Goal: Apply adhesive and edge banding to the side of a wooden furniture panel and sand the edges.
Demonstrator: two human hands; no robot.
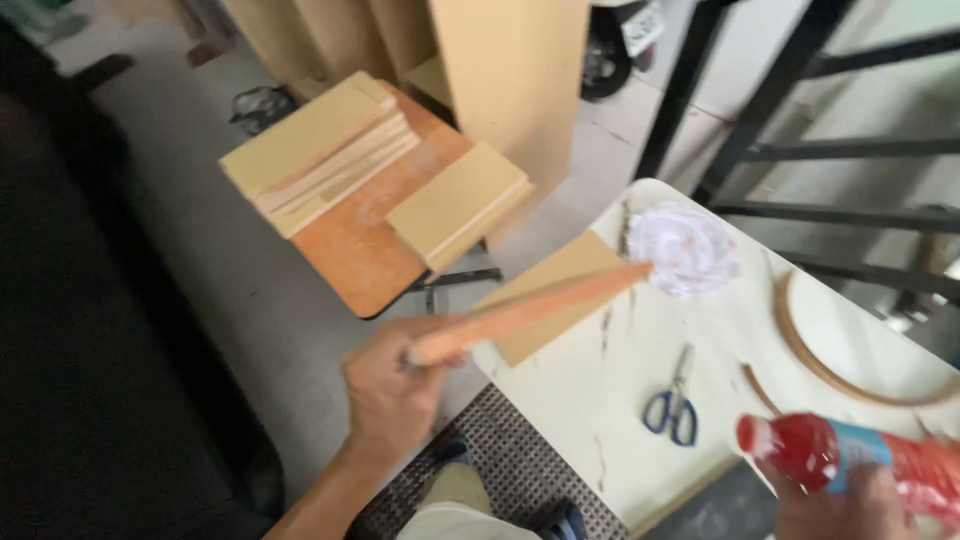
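- the fingers (400,375) of the left hand (388,395) are clenched around the near end of a long, flat orange stick (530,310), gripping it firmly.
- the stick slants up and to the right, over the edge of the pale table (600,390), and its far tip touches a heap of white paste (685,250) on the tabletop.
- the right hand (850,505) sits at the lower right corner, its fingers wrapped around a red bottle (850,460) with a blue band; the bottle lies on its side with the cap end pointing left.
- a flat tan board (555,275) lies on the table under the stick, jutting past the edge.
- blue-handled scissors (675,405) lie on the table between the stick and the bottle.
- a thin curved wooden strip (800,335) lies to the right of the paste.
- beyond the table, stacked tan boards (320,150) rest on a low orange-topped stand (360,245) on the floor.
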